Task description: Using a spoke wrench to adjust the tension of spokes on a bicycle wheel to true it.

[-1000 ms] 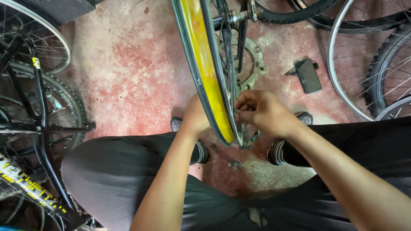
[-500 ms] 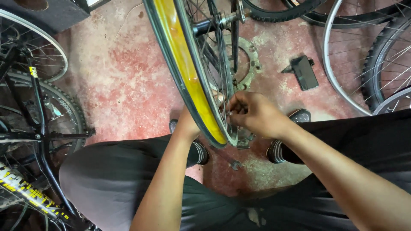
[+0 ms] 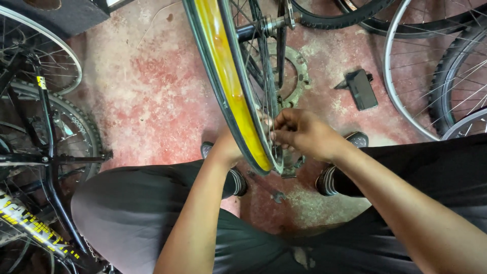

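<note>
we sit low over a red, worn floor (image 3: 152, 96), a bicycle wheel (image 3: 238, 86) standing upright between our knees. its rim shows a yellow strip along the inner channel, and the hub (image 3: 269, 23) sits near the top edge of the view. our left hand (image 3: 228, 147) wraps the rim from the outer side near its lowest point, its fingers hidden behind the wheel, so we cannot tell how tightly they close. our right hand (image 3: 304, 133) is on the other side, fingertips drawn together and pinching at the rim where the spokes (image 3: 264, 101) meet it; what lies between the fingertips is too small to make out. the wheel's lowest part hangs just above the floor between our two shoes (image 3: 337, 177), with a small dark metal piece (image 3: 278, 195) lying on the floor near them. behind the spokes a toothed ring (image 3: 299, 76) lies flat on the floor. a black pedal (image 3: 361, 90) rests to its right, well apart from our hands. at the left edge stands a black bike frame (image 3: 45, 152) with its own tyre (image 3: 86, 132). at the right edge several more bare rims (image 3: 401, 101) and tyres lean together. our grey trousers (image 3: 127, 213) fill the bottom of the view.
</note>
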